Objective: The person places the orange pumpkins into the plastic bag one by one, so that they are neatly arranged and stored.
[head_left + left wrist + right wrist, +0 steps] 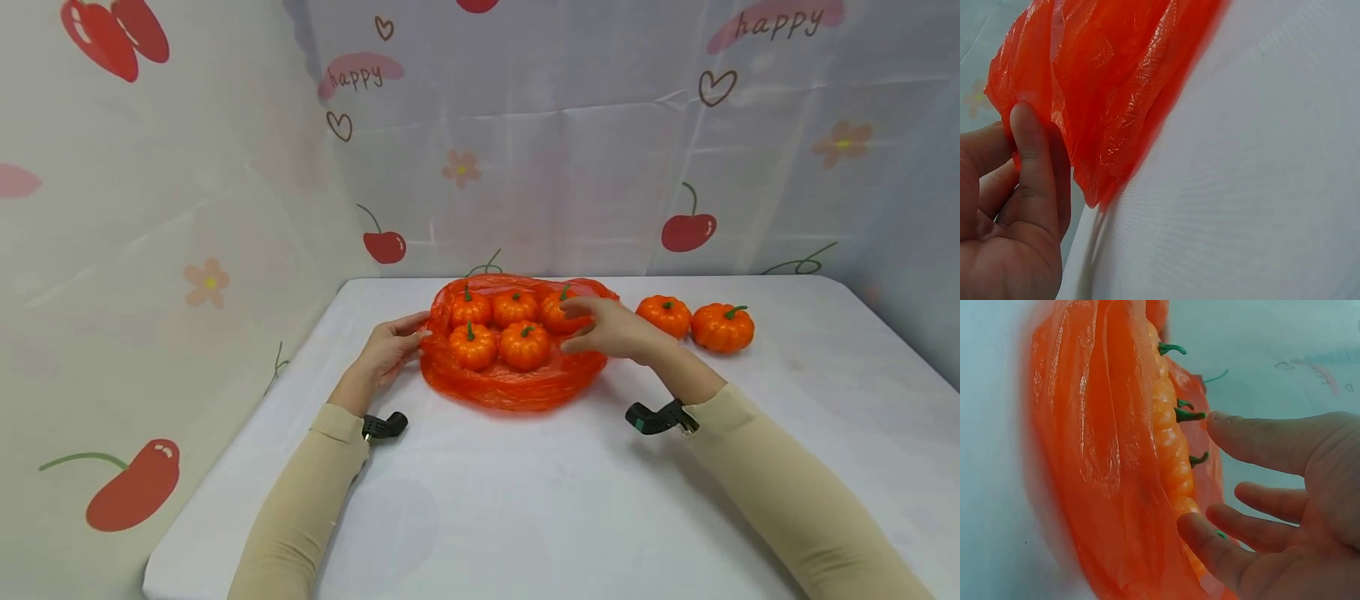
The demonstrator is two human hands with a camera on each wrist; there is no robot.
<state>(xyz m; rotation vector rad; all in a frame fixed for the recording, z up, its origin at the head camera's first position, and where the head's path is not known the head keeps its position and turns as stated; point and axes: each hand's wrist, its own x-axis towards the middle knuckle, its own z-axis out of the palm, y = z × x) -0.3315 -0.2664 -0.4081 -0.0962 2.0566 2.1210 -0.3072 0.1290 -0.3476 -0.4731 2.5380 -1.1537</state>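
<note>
A red plastic bag (510, 393) lies spread wide on the table, with several small orange pumpkins (525, 346) sitting in it, green stems up. At its left edge my left hand (387, 346) pinches the thin film; the left wrist view shows thumb and fingers with the bag's rim (1035, 94) between them. My right hand (611, 329) hovers at the bag's right side, fingers spread and partly covering the back-right pumpkin (553, 315). In the right wrist view nothing sits between those fingers, and the thumb tip overlaps a green stem (1190, 415).
Two more pumpkins, one (663, 315) beside the other (722, 328), stand on the white table (495, 500) to the right of the bag. A printed curtain (555, 167) with cherries and flowers rises behind the table and along its left side.
</note>
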